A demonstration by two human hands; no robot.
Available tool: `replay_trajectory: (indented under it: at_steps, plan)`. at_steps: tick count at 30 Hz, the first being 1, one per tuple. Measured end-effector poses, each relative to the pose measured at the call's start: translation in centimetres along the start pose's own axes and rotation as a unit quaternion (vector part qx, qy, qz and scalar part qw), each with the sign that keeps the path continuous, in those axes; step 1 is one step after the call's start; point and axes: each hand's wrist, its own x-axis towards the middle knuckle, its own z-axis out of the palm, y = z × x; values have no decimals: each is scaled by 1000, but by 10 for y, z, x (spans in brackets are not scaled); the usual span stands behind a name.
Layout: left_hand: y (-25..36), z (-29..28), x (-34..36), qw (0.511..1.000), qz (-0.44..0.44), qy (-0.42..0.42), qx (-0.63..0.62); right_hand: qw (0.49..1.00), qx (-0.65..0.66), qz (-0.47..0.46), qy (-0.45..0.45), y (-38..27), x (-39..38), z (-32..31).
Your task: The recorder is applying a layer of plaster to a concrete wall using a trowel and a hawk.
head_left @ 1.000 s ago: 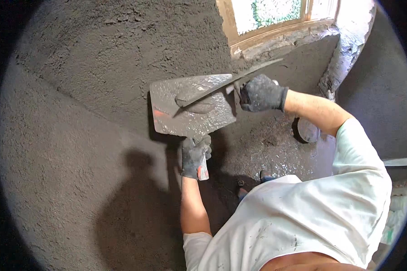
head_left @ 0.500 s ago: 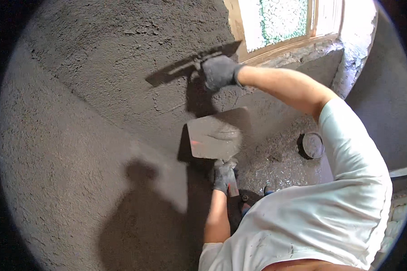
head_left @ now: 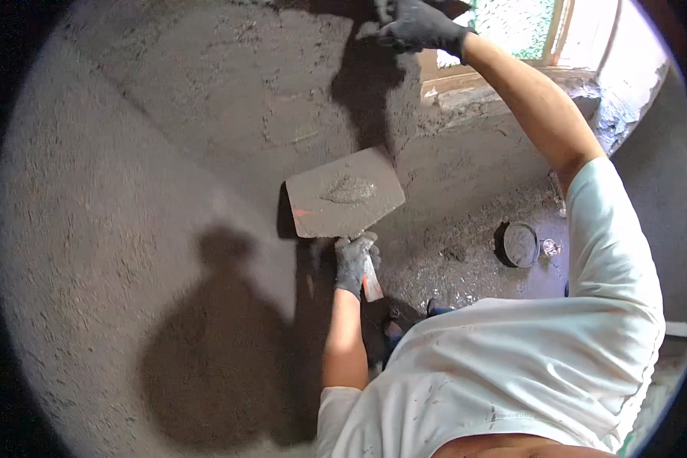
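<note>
My left hand, in a dark glove, is closed round the pale handle of a mortar hawk. A small heap of wet grey mortar lies on the hawk's flat board, which has a reddish patch near one corner. My right hand, also gloved, is raised against the upper wall beside the window, gripping a plastering trowel. Most of the trowel's blade is cut off by the top of the picture. Behind the hawk, the wall carries rough grey plaster with some smoother patches.
A frosted-glass window in a wooden frame sits at the upper right, above a rough sill. On the wet, mortar-spattered floor stands a round bucket. The left wall meets the far wall in a corner.
My right hand has moved up and a little right with the trowel. The hawk has shifted slightly up and left, and its mortar now shows as a compact heap.
</note>
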Motion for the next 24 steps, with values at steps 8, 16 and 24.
replay_trajectory:
  at_steps: [8, 16, 24]
  plan:
    - [-50, -29, 22, 998, -64, 6, 1, 965, -118, 144, -187, -74, -145, 112]
    - [-88, -50, 41, 984, -168, -36, -44, 924, -5, 233, -304, -117, -236, 162]
    - [-92, -74, 2, 985, -122, 113, -39, 774, 407, 478, -79, -66, -332, 160]
